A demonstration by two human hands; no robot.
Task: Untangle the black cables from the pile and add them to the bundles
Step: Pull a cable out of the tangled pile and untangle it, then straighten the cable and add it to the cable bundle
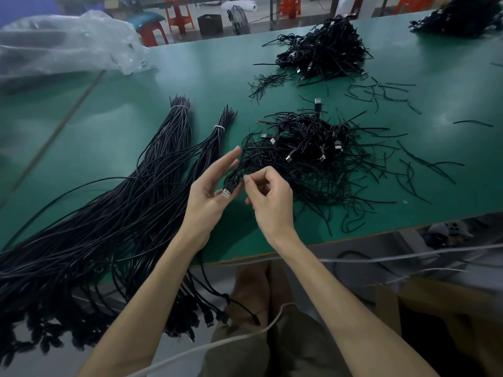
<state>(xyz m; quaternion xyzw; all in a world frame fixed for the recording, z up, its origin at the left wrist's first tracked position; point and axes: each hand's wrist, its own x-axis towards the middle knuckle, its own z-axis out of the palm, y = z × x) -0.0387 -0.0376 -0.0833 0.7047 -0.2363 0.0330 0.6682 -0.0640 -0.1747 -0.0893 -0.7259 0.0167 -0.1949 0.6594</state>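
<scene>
A tangled pile of black USB cables (313, 156) lies on the green table (122, 123) in front of me. My left hand (211, 191) holds a coiled black cable (236, 175) above the table's near edge, with its silver USB plug (227, 192) resting on the fingers. My right hand (268, 197) pinches the same coil with thumb and forefinger. To the left lie two long bundles of straightened black cables (130, 197), each tied near its far end with a white band (179, 106). Their plug ends hang over the table's near edge.
A second heap of black cables (324, 50) sits further back, and a third (460, 17) at the far right corner. Loose black ties (381, 91) are scattered on the right. Crumpled clear plastic (65, 42) lies at back left. Red stools (179, 14) stand beyond the table.
</scene>
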